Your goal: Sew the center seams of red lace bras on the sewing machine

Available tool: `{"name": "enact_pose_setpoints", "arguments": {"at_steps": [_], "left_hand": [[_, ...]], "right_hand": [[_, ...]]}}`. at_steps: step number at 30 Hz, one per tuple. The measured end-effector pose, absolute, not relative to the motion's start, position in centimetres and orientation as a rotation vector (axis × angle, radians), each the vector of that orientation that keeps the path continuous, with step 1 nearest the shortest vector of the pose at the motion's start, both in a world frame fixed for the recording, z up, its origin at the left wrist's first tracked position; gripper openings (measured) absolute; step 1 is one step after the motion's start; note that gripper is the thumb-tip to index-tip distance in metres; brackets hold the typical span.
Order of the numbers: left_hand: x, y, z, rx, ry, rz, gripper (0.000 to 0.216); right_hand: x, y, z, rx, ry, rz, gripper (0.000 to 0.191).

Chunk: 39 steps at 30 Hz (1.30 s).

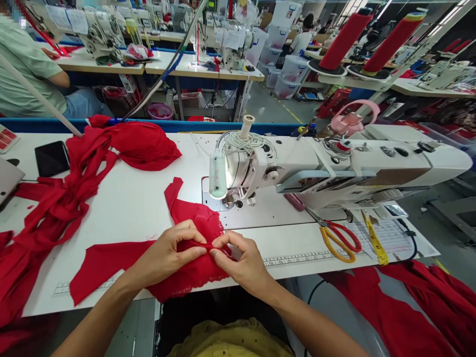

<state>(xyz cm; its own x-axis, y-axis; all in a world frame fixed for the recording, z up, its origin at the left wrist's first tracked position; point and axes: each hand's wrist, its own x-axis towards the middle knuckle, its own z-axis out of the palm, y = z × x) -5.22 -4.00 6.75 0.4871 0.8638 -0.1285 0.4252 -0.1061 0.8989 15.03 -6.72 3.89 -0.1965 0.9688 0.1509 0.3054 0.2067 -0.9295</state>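
Near the table's front edge lies a red lace-edged fabric piece [197, 215], spread flat with strips reaching left and up. My left hand [174, 250] pinches a fold of it between thumb and fingers. Close beside it, my right hand [243, 258] pinches the same fold, fingertips almost touching the left ones. Just behind the fabric stands a white sewing machine [290, 158]. Its needle area is above the cloth's back right side, and the cloth does not appear to be under the foot.
Scissors [340, 240] and a yellow tape measure [375, 240] lie to the right. A long heap of red fabric [67, 203] covers the left side, beside a dark phone [52, 158]. More red cloth [394, 307] hangs at lower right. A co-worker [33, 74] sits at back left.
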Motion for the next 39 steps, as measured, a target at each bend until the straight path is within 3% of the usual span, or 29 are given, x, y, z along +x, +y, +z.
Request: {"name": "enact_pose_setpoints", "arguments": {"at_steps": [12,15,17,19,28,34,39], "left_hand": [[-5.1,-4.3,7.0,1.681,1.093,0.587,0.010],[-5.0,-4.4,7.1,1.705,1.096,0.596,0.013],[-5.1,-4.5,7.3,1.750,1.103,0.602,0.016],[-5.4,-4.6,7.4,1.818,1.136,0.593,0.017],[-9.5,-6.5,4.4,2.148,1.620,0.553,0.043],[-13.4,-6.1,5.3,1.814,1.508,0.631,0.030],[-13.4,-5.4,6.0,1.803,1.354,0.578,0.034]], "right_hand": [[15.1,-6.9,4.3,-1.182,-1.642,1.112,0.003],[15.2,-6.8,4.5,-1.112,-1.681,1.126,0.016],[15.2,-6.6,4.6,-1.092,-1.730,1.119,0.013],[15.2,-6.5,4.6,-1.119,-1.764,1.071,0.006],[15.6,-6.6,4.1,-1.125,-1.853,0.542,0.013],[16.9,-6.8,3.0,-1.255,-1.841,0.545,0.012],[17.2,-6.6,3.9,-1.285,-2.037,0.577,0.010]]}}
